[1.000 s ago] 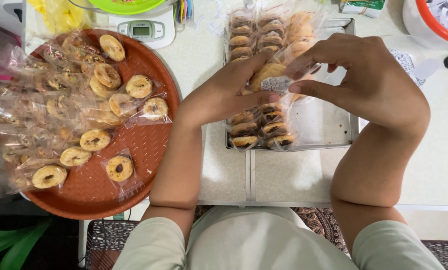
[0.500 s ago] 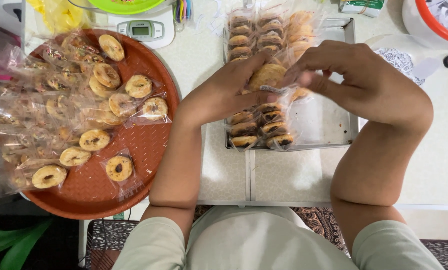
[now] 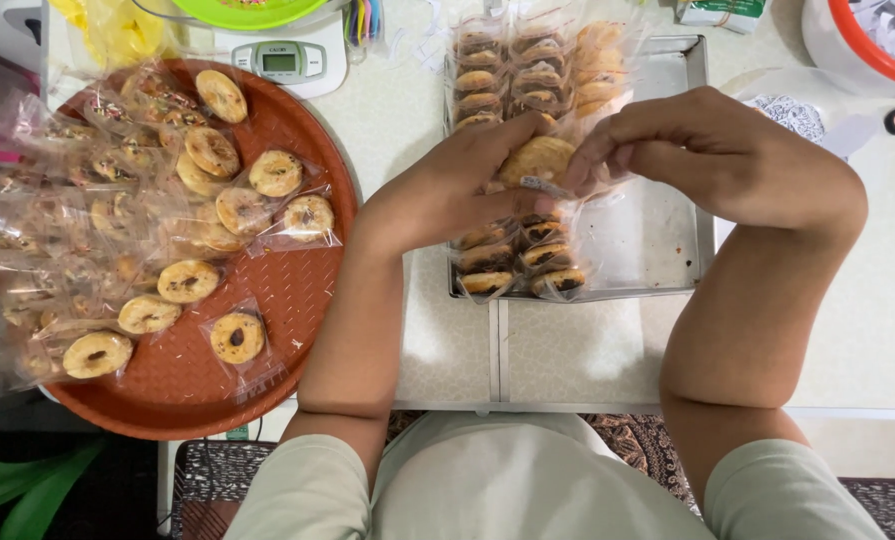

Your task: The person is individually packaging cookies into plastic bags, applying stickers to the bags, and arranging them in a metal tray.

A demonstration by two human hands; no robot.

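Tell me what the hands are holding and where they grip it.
Both hands, left hand and right hand, hold one wrapped cookie over the metal tray, fingers pinching the clear wrapper at its sides.

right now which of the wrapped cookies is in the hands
The cookie lifted above the metal tray, pinched between the left hand and right hand. The others lie in tray rows or on the red platter.

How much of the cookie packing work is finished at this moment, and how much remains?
Done: two full rows of wrapped cookies stand on edge in the metal tray, with a shorter third row beside them. In hand: the left hand and right hand together hold one bagged cookie above the tray. Left: many bagged cookies lie loose on the round brown tray, and part of the metal tray is bare.
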